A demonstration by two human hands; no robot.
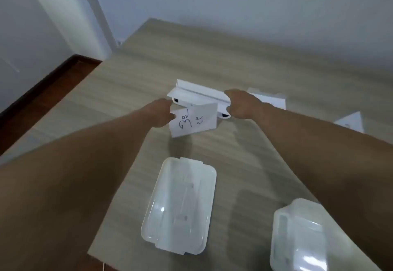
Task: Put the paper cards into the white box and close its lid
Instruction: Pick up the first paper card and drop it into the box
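Observation:
The white box (196, 95) sits mid-table with its lid raised at the back. My left hand (160, 112) pinches a white paper card (193, 121) with black handwriting, held tilted at the box's front edge. My right hand (239, 105) grips the box's right end. Another white card (269, 98) lies on the table behind my right hand, and a further one (352, 121) lies at the right. The inside of the box is hidden by the card and my hands.
A clear plastic container (180, 204) stands near the front of the wooden table (148, 75), and a second clear container (302, 238) stands at the front right. The table's left edge drops to a dark floor (42, 92). A white wall is behind.

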